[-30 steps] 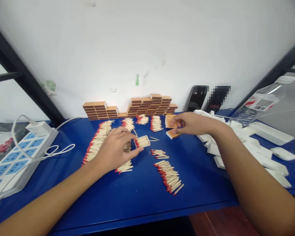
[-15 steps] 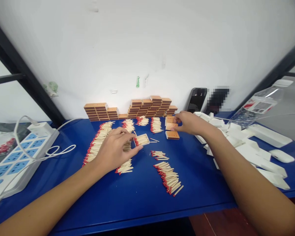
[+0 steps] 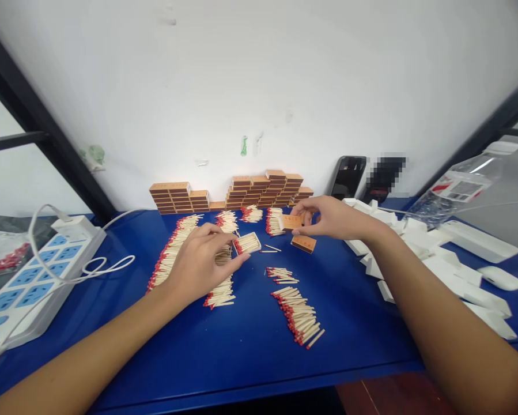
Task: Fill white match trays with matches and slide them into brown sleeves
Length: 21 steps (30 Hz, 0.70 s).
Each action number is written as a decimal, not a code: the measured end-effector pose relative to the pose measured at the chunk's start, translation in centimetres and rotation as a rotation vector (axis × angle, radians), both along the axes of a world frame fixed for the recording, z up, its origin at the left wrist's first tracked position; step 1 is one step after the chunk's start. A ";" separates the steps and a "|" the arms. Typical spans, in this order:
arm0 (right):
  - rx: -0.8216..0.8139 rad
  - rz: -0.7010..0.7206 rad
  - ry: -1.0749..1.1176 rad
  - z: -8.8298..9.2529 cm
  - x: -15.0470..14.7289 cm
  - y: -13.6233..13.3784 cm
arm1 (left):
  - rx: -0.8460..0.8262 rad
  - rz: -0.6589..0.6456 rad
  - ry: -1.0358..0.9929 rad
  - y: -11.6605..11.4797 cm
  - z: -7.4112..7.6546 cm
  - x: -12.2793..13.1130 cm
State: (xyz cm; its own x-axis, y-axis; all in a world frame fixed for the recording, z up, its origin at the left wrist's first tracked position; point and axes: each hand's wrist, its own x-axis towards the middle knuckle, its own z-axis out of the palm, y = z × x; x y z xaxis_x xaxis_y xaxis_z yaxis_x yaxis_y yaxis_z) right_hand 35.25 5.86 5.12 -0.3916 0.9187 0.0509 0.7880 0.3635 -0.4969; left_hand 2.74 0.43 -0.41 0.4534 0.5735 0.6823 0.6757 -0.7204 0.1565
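Note:
My left hand pinches a small white tray filled with red-tipped matches between thumb and fingers, just above the blue table. My right hand holds an orange matchbox sleeve lifted a little off the table, to the right of the tray. Another orange sleeve lies flat below my right hand. Rows of loose matches lie in front of and beneath my hands.
Stacked orange matchboxes line the wall. White empty trays pile at the right, with a phone leaning behind. A white power strip with cables lies left. A long row of matches runs at the left.
My right hand picked an orange sleeve from the pile and brought it left towards the tray. My left hand stayed in place holding the tray.

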 end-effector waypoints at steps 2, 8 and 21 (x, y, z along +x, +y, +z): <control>-0.042 0.076 0.092 0.1 -0.4 -0.2 | 0.023 0.006 -0.013 0.0 0.1 0.0; -0.055 0.134 0.135 -0.4 -0.8 -0.2 | 0.045 -0.003 -0.037 0.0 0.2 0.1; -0.055 0.222 0.215 -1.1 -3.6 -1.7 | 0.004 -0.035 -0.053 0.0 0.5 0.0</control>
State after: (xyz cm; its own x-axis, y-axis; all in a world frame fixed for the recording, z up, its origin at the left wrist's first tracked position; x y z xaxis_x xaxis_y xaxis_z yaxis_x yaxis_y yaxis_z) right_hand 31.67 4.15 3.99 -0.5685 0.8157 0.1070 0.5670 0.4827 -0.6675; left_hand 2.78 0.45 0.12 0.4359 0.5552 0.7083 0.6410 -0.7440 0.1888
